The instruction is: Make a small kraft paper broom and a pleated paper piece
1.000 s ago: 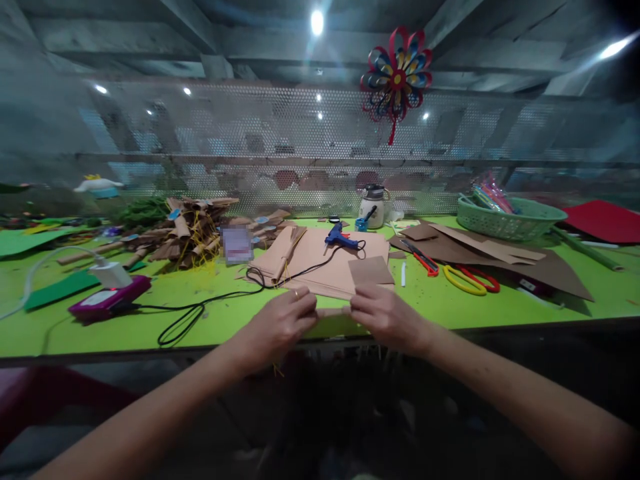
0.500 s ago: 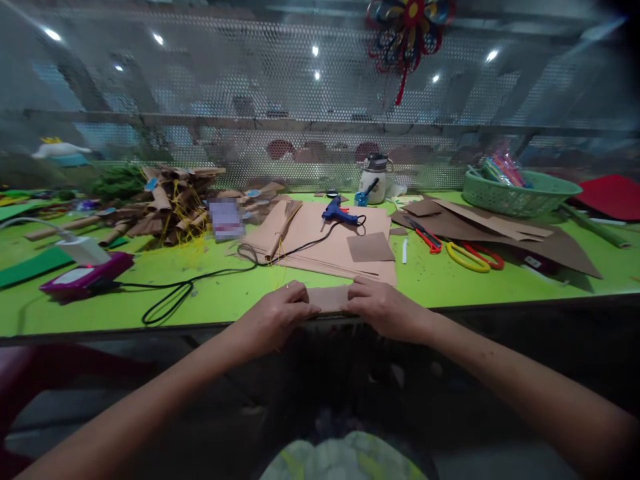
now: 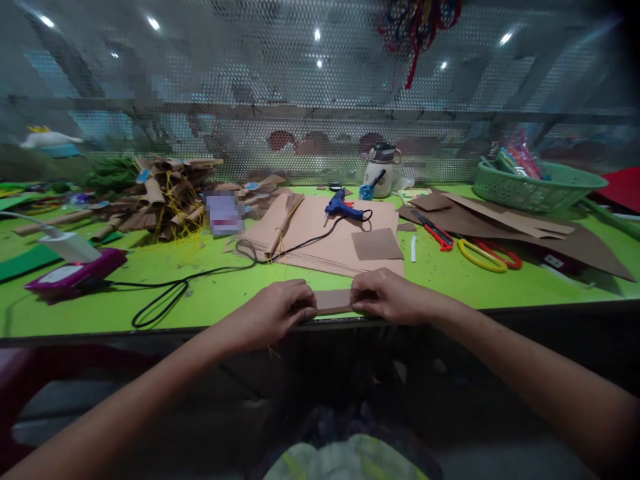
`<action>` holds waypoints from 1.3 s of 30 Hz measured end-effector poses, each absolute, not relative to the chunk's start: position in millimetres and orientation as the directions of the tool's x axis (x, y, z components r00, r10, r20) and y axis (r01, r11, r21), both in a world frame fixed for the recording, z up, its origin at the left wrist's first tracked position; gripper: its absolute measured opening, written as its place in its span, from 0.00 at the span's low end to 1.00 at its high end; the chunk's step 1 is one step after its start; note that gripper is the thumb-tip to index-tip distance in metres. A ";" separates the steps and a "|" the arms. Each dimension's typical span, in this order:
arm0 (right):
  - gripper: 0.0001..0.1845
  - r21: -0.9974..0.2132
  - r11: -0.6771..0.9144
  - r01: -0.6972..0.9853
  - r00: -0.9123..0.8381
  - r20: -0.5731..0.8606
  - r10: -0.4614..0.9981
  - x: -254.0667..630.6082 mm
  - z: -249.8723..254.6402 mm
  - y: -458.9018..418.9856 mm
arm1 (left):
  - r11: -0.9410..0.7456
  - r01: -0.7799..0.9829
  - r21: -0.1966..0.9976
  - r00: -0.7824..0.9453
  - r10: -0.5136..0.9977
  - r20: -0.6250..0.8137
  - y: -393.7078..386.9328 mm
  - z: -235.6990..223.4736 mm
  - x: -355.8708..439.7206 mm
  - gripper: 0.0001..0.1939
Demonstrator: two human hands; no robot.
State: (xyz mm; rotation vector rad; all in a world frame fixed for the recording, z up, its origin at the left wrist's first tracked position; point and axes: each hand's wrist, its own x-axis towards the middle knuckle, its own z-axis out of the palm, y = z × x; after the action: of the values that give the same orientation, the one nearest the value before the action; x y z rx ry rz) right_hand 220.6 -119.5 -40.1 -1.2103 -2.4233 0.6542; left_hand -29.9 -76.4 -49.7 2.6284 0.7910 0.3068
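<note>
Between my hands, a folded strip of brown paper (image 3: pixel 333 301) lies along the front edge of the green table. My left hand (image 3: pixel 287 305) pinches its left end, fingers curled, and my right hand (image 3: pixel 377 295) pinches the right end. A darker band runs along the strip's near side, like a fold. Just beyond are stacked sheets of light brown paper (image 3: pixel 320 250), which carry a small darker paper square (image 3: pixel 377 245), a rolled paper bundle (image 3: pixel 280 230) and a blue glue gun (image 3: pixel 345 205).
A black cord (image 3: pixel 210 271) loops from the glue gun to a purple power strip (image 3: pixel 75 273). Scissors with yellow and red handles (image 3: pixel 483 257) and a red-handled cutter (image 3: pixel 440 235) lie right. Paper rolls (image 3: pixel 165 197) pile up left; a green basket (image 3: pixel 535 188) and white bottle (image 3: pixel 380 173) stand behind.
Both hands still grip the strip at the table edge. Its near side now shows a darker folded band, and my fingers have shifted slightly. The camera view has tilted down a little.
</note>
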 end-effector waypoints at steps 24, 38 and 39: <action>0.05 -0.471 0.449 0.759 -0.477 0.067 0.876 212.2 -40.9 -120.4 | -0.789 0.558 0.256 0.809 0.586 0.041 -89.4 -32.3 -20.5 0.05; 0.05 -0.493 0.446 0.747 -0.443 0.132 0.887 213.5 -46.8 -125.3 | -0.820 0.547 0.170 0.798 0.572 0.190 -94.7 -46.9 -29.8 0.12; 0.06 -0.484 0.463 0.742 -0.441 0.168 0.882 213.7 -49.5 -127.1 | -0.824 0.539 0.172 0.795 0.566 0.217 -94.1 -49.4 -30.9 0.12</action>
State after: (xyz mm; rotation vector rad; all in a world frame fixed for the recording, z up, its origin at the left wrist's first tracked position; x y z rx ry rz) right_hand 213.7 -127.1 -49.5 -1.3638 -2.3205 0.4816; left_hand -30.9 -94.1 -49.4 2.8801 0.8891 0.3970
